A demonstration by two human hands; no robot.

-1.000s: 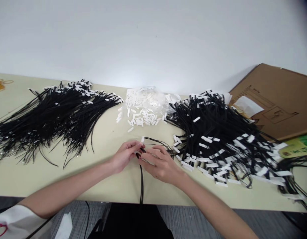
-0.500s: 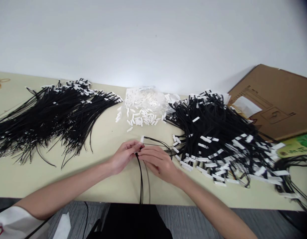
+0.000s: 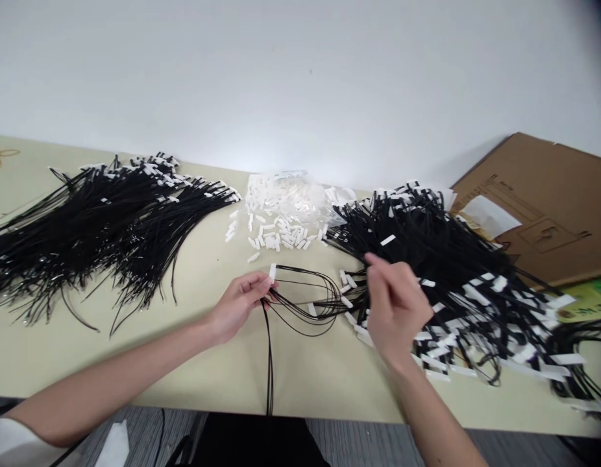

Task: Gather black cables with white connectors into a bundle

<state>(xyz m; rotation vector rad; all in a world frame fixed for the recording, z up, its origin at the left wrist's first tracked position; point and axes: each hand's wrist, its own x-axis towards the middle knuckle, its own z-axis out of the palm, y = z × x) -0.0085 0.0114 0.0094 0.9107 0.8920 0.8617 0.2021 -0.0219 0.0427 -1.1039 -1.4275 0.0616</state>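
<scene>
Near me, thin black wires (image 3: 270, 373) hang from my left hand (image 3: 237, 305) to the near edge of the table (image 3: 339, 389). If they snag there, they could slip out. My left fingers pinch the wires near the middle, and a small, flat white end piece (image 3: 272, 272) sticks up by my fingertips. The wires bend right in round, springy loops, which could get tangled in the right pile (image 3: 427, 233) because strands cross there. My right hand (image 3: 398, 311) is curled in front of that pile; it's blurry, so I can't tell if it has anything. The left pile (image 3: 96, 220) looks like messy hair. In the far middle are hard little white bits (image 3: 283, 237) and a shiny, crinkly bag (image 3: 300, 194). Far right, a stiff brown box (image 3: 553, 207) leans by the smooth wall (image 3: 300, 84).
</scene>
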